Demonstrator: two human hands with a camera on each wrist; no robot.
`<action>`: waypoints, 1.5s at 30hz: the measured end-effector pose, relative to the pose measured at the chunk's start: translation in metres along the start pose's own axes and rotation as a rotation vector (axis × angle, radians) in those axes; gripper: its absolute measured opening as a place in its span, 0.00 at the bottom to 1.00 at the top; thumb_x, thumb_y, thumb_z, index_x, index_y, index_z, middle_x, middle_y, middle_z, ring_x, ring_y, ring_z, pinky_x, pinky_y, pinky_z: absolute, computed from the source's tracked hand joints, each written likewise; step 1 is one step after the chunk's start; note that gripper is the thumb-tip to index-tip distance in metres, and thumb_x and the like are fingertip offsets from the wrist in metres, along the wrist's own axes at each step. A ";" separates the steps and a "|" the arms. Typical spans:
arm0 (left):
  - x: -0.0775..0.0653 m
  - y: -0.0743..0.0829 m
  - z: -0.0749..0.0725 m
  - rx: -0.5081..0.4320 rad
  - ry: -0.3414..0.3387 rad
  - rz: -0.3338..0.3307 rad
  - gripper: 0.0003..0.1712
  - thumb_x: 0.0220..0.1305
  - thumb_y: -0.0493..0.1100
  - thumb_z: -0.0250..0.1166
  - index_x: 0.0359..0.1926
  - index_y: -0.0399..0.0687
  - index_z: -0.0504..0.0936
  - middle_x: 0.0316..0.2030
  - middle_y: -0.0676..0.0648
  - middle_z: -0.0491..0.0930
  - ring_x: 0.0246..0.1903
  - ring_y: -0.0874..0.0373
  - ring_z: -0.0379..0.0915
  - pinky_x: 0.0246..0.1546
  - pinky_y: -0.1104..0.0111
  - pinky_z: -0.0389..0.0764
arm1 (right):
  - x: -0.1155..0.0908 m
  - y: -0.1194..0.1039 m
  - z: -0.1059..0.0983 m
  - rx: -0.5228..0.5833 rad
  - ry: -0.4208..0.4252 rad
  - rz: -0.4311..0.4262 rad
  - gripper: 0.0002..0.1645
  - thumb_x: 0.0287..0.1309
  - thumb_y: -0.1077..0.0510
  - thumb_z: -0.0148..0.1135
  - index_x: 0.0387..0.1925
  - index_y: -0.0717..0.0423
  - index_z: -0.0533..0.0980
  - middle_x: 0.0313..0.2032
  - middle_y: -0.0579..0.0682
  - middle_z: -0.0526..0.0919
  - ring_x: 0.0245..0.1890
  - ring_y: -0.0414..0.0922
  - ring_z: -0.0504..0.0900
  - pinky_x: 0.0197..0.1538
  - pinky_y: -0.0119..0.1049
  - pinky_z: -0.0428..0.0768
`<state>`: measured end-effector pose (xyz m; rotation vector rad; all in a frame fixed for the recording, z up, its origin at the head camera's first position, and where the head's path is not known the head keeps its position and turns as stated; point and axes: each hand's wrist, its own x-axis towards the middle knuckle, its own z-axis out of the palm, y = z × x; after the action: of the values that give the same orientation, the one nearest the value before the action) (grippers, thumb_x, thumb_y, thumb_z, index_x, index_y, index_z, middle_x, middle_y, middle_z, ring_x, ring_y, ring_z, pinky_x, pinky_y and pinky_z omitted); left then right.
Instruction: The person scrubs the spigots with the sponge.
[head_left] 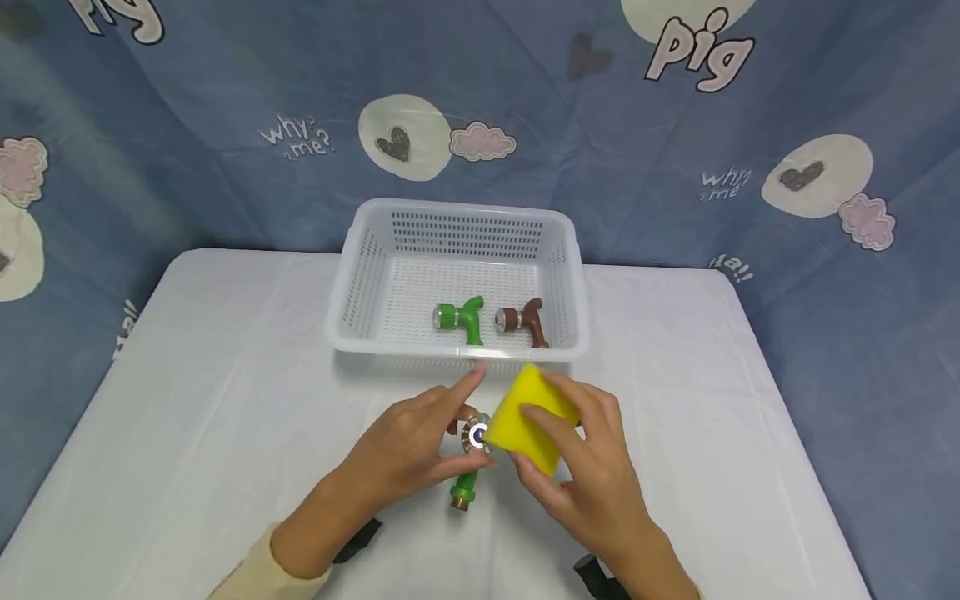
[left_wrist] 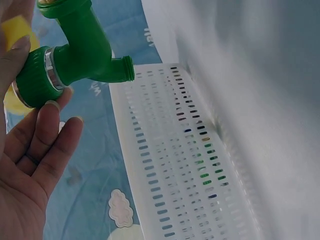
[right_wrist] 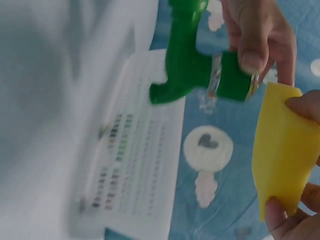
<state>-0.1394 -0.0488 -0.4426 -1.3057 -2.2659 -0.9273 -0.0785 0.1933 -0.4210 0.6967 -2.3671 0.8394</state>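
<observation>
Between thumb and fingers, my left hand (head_left: 408, 446) grips a green tap (left_wrist: 82, 50) by its ribbed round knob. In the head view the tap's silver knob face points up, and its brass-tipped end shows below the hand. My right hand (head_left: 592, 458) pinches a yellow sponge (head_left: 532, 417) by its edges, thumb on one side and fingers on the other. One corner of the sponge is at the knob face; whether it touches, I cannot tell. From the right wrist, the sponge (right_wrist: 282, 150) appears just beside the knob.
A white slotted basket (head_left: 457, 354) stands on the white-covered table at the back. Inside it lie another green tap (head_left: 467, 318) and a brown tap (head_left: 528, 321). A blue printed cloth (head_left: 525, 108) hangs behind the table. Black wrist gear (head_left: 596, 575) shows near the right forearm.
</observation>
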 end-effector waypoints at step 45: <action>0.002 -0.003 -0.009 -0.165 0.061 -0.197 0.44 0.47 0.46 0.86 0.66 0.41 0.80 0.36 0.53 0.84 0.33 0.64 0.78 0.33 0.78 0.80 | -0.006 0.007 0.012 0.099 0.117 0.020 0.23 0.74 0.44 0.60 0.54 0.58 0.82 0.67 0.64 0.74 0.58 0.60 0.70 0.58 0.34 0.71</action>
<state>-0.1434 -0.0545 -0.4361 -1.1148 -2.3441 -1.2277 -0.0815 0.1917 -0.4353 0.6459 -2.2445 0.9840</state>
